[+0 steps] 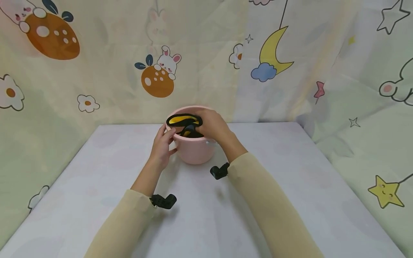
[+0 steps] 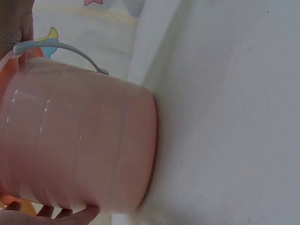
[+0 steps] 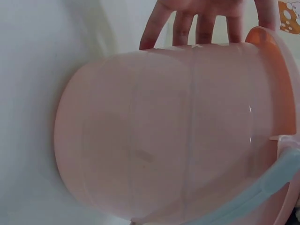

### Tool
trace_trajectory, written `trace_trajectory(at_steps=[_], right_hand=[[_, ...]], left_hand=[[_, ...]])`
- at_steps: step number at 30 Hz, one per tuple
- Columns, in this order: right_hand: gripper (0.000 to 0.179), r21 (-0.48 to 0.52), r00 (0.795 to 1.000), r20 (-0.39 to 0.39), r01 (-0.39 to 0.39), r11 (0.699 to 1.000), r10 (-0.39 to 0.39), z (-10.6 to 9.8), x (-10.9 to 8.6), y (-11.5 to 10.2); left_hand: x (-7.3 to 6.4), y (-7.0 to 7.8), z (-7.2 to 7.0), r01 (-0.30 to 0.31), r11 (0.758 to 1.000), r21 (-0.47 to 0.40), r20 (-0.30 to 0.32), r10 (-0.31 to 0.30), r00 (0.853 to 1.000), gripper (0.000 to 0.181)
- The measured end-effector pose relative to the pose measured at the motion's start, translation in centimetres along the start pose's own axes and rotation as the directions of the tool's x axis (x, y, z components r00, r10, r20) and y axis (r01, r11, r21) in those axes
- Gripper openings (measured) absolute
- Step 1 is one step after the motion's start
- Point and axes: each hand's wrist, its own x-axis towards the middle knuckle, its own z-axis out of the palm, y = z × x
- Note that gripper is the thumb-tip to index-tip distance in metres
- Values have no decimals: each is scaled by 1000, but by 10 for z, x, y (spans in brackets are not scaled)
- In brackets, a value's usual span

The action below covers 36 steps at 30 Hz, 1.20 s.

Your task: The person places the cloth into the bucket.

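Observation:
A pink bucket (image 1: 195,152) stands upright on the white table. My left hand (image 1: 160,147) is at its left side, and in the right wrist view the spread, fairly straight fingers (image 3: 205,30) press against its wall. My right hand (image 1: 211,123) reaches over the rim from the right and grips black scissors with yellow-lined handle loops (image 1: 184,120). These loops show at the bucket's mouth; the lower part of the scissors is hidden inside. Some of my right fingers are also hidden there. The bucket's pale blue-grey handle (image 2: 70,48) hangs down on the right side.
The white table (image 1: 284,200) reaches back to a patterned cloth backdrop (image 1: 206,79). Black wrist cameras (image 1: 164,201) sit at both beige sleeves (image 1: 271,200).

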Motion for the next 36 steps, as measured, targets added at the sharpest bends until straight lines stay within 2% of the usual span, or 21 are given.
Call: trace_trajectory(at_steps=[5,7,11,18,22,27,31,36], right_hand=[[60,-31,997,75,25,999,-23,-1,6,-2],[54,-29,994,111,11,1000,-7,-2,8,-2],[44,-5,985,169,-28,1000,28,-5,10,1],[43,91,975,223,-19,996,-2,-7,8,4],[39,120,969,248,-37,992,6,-8,5,3],[35,132,974,226,-22,991,-8,-8,2,3],[34,130,986,160,15,991,-36,-7,1,4],[42,108,994,85,53,993,-63,-5,-2,6]], left_hand=[[0,2,0,-11,1000,8,-3,11,1000,65],[1,3,0,-13,1000,4,-1,13,1000,64],[2,3,1,-2,1000,4,0,2,1000,64],[3,1,1,-2,1000,-10,10,2,1000,64],[2,1,1,2,1000,-16,17,-2,1000,63],[2,0,1,7,1000,-16,18,-7,1000,63],[2,0,0,6,1000,-17,15,-5,1000,63],[2,2,-2,6,1000,1,5,-6,1000,63]])
